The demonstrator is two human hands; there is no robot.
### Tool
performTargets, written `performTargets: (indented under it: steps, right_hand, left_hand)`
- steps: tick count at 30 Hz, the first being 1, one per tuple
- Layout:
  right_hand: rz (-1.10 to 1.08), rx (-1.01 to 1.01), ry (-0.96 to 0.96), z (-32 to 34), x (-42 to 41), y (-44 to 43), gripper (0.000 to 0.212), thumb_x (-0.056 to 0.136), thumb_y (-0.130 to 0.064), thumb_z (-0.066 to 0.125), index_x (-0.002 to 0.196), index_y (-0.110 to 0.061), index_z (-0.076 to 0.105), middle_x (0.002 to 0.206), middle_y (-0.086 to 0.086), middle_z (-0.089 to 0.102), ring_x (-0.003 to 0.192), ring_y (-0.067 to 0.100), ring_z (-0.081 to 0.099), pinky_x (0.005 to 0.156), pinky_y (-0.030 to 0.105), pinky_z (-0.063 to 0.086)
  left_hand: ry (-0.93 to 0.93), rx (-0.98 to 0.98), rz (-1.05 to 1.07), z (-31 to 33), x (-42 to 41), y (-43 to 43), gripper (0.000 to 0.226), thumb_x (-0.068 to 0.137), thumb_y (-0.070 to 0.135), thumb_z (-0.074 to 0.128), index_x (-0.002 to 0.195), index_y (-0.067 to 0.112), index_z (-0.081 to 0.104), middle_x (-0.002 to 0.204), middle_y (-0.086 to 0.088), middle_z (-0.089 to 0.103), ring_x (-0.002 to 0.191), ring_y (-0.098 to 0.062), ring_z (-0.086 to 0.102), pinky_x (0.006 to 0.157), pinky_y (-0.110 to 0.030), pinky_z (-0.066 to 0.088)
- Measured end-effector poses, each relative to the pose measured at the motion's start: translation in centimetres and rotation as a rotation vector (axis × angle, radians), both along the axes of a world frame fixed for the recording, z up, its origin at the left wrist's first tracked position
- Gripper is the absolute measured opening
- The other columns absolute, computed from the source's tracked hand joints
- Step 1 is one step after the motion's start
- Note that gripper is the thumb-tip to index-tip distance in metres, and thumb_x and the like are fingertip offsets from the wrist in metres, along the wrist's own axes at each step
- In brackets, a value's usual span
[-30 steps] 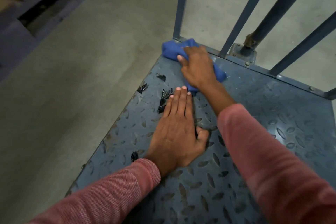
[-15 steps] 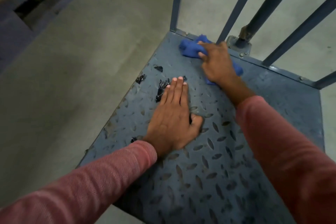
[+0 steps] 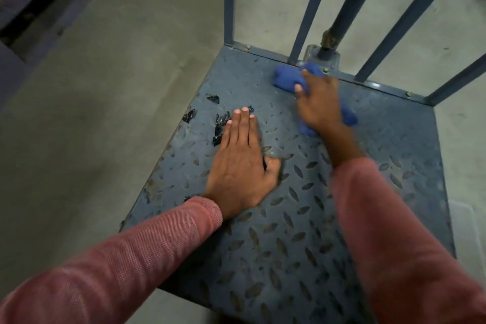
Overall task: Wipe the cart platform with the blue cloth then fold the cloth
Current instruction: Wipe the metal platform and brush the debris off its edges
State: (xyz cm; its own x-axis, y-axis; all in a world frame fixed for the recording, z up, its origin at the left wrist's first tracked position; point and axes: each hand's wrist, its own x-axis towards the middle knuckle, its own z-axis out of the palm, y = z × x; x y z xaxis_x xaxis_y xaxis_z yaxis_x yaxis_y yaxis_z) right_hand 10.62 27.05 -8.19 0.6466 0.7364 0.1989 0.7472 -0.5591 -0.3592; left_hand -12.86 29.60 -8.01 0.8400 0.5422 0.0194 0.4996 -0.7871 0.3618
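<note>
We see the grey cart platform (image 3: 302, 231), with upright bars (image 3: 310, 8) rising along its 12 o'clock edge. Our left hand (image 3: 240, 166) lies flat near the centre, fingers straight and together. Our right hand (image 3: 319, 102), at 1 o'clock, curls over the bunched blue cloth (image 3: 285, 77), pressing it down just beside the bars. Black scraps (image 3: 219, 126) lie at 10 o'clock, just beside the left fingers.

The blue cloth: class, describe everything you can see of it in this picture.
The blue cloth looks like soft, plain mid-blue fabric, bunched into a thick roll rather than folded flat. It lies on the cart platform by its far edge, close to the upright bars. The right hand lies over its middle, so only the ends show; motion blur hides the grip.
</note>
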Motion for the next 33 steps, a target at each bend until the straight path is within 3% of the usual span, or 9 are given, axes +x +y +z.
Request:
performTargets:
  steps: [4, 7, 12, 16, 20, 23, 25, 29, 33]
  right_hand:
    - [0.044, -0.036, -0.031, 0.7, -2.9, 7.3, 0.043, 0.100, -0.025, 0.045, 0.140, -0.009, 0.050, 0.142, 0.012, 0.054, 0.128, 0.034, 0.045, 0.109, 0.036, 0.026]
    - [0.070, -0.061, -0.036, 0.7, -2.9, 6.3, 0.045, 0.100, -0.024, 0.045, 0.142, -0.008, 0.048, 0.144, 0.012, 0.052, 0.128, 0.034, 0.044, 0.109, 0.039, 0.032]
    - [-0.137, -0.144, -0.158, -1.8, 1.2, 0.1, 0.062, 0.087, -0.035, 0.014, 0.129, -0.011, 0.053, 0.131, 0.008, 0.059, 0.116, 0.030, 0.053, 0.101, 0.038, 0.036]
    - [-0.218, -0.113, -0.097, -0.2, -2.7, 4.9, 0.043, 0.096, -0.024, 0.037, 0.131, -0.002, 0.052, 0.137, 0.018, 0.053, 0.125, 0.038, 0.044, 0.106, 0.043, 0.029]
    - [-0.096, -0.083, -0.078, 0.7, -4.2, 6.3, 0.048, 0.099, -0.022, 0.041, 0.139, 0.005, 0.044, 0.140, 0.024, 0.047, 0.129, 0.040, 0.039, 0.111, 0.044, 0.023]
    - [0.073, -0.002, -0.071, 1.3, -2.3, 1.6, 0.045, 0.090, -0.008, 0.045, 0.129, 0.012, 0.055, 0.133, 0.030, 0.055, 0.123, 0.044, 0.051, 0.107, 0.046, 0.034]
    - [0.026, 0.030, -0.130, 0.8, -0.6, -1.8, 0.044, 0.082, -0.007, 0.043, 0.115, 0.014, 0.062, 0.124, 0.033, 0.060, 0.114, 0.047, 0.058, 0.100, 0.052, 0.041]
    - [-0.182, -0.054, -0.124, -0.1, 1.6, -4.2, 0.043, 0.094, -0.015, 0.040, 0.129, 0.005, 0.056, 0.136, 0.024, 0.056, 0.124, 0.039, 0.051, 0.110, 0.044, 0.028]
    - [-0.244, 0.008, -0.065, 0.3, -1.4, 1.9, 0.037, 0.093, -0.015, 0.043, 0.124, -0.003, 0.058, 0.131, 0.017, 0.059, 0.121, 0.037, 0.050, 0.105, 0.042, 0.030]
  left_hand:
    - [0.015, -0.016, 0.003, 0.0, 0.0, 0.3, 0.092, 0.092, 0.050, 0.020, 0.166, -0.001, 0.002, 0.175, -0.020, -0.003, 0.163, -0.029, -0.008, 0.132, -0.041, -0.005]
    - [0.029, -0.010, -0.019, 0.2, -0.1, 0.5, 0.089, 0.096, 0.051, 0.024, 0.166, 0.000, 0.000, 0.175, -0.019, -0.006, 0.163, -0.028, -0.010, 0.131, -0.038, -0.009]
    - [0.025, -0.012, -0.011, 0.5, -0.3, 0.4, 0.090, 0.094, 0.052, 0.019, 0.166, 0.000, 0.004, 0.176, -0.018, -0.004, 0.163, -0.026, -0.009, 0.129, -0.037, -0.011]
    - [0.023, 0.007, 0.017, 0.5, 0.1, 0.1, 0.093, 0.090, 0.051, 0.016, 0.166, -0.002, 0.004, 0.175, -0.020, -0.003, 0.163, -0.027, -0.008, 0.130, -0.037, -0.011]
    - [0.019, 0.011, 0.008, 0.5, 0.1, 0.1, 0.092, 0.091, 0.050, 0.019, 0.166, -0.001, 0.006, 0.175, -0.020, -0.002, 0.163, -0.027, -0.007, 0.127, -0.034, -0.014]
    - [0.026, 0.018, 0.015, 0.9, -0.1, 0.1, 0.088, 0.096, 0.048, 0.025, 0.167, 0.000, 0.005, 0.176, -0.018, -0.003, 0.163, -0.025, -0.008, 0.124, -0.030, -0.017]
    - [0.030, 0.011, 0.010, 1.0, -0.2, 0.1, 0.085, 0.101, 0.047, 0.030, 0.167, 0.002, 0.001, 0.176, -0.017, -0.007, 0.163, -0.024, -0.011, 0.120, -0.029, -0.022]
    - [0.023, 0.018, 0.012, 0.9, -0.1, 0.0, 0.083, 0.104, 0.045, 0.033, 0.167, 0.001, 0.000, 0.175, -0.017, -0.009, 0.163, -0.024, -0.012, 0.117, -0.028, -0.026]
    - [-0.003, 0.040, 0.031, 0.2, 0.1, -0.1, 0.087, 0.096, 0.045, 0.028, 0.166, -0.003, 0.009, 0.175, -0.021, 0.001, 0.164, -0.029, -0.004, 0.131, -0.038, -0.008]
